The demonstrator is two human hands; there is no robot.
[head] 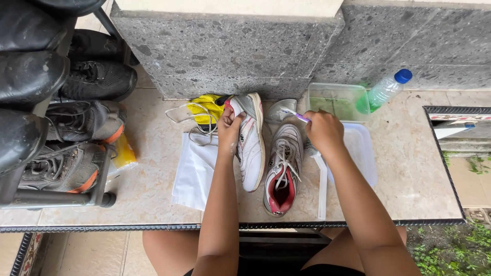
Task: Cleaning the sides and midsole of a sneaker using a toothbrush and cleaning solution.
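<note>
My left hand [228,128] grips a white sneaker with red trim [251,145], tipped on its side with the sole facing right. My right hand [323,130] holds a toothbrush with a purple and white handle [296,116], its head pointing left toward the shoes. A second white sneaker with a red lining [282,171] lies upright between my hands, laces loose. Both shoes rest on a beige tiled ledge [409,168].
A white cloth [193,171] and a yellow rag with loose laces [204,110] lie at the left. A clear container of green liquid [337,99], a blue-capped bottle [386,89] and a translucent lid [360,151] stand at the right. A rack of dark shoes [66,128] fills the left side. A stone wall [245,46] rises behind.
</note>
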